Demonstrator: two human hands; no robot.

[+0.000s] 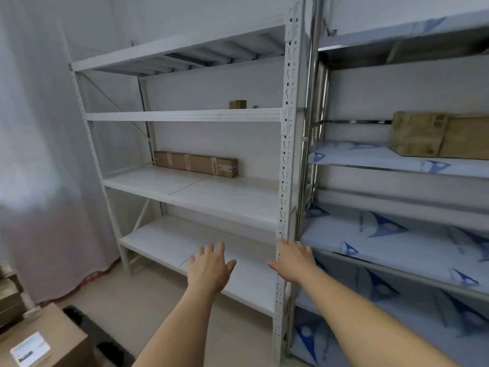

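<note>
Left hand (210, 266), right hand (293, 260): 2 arms stretched forward, fingers spread, palms down, holding nothing. White rack (182, 115): left hovers over its lowest shelf (164, 242); right overlaps perforated post (287, 160), contact unclear, likely bracing or reaching in. Steel rack (315, 102) just beside, shelves under blue-printed film, probably protective wrap. Large carton (444, 136) on its upper shelf. Long carton (195, 164) on white rack's middle shelf, pushed toward back wall, front free. Small brown item (237, 104) 1 shelf above, too small to identify.
</note>
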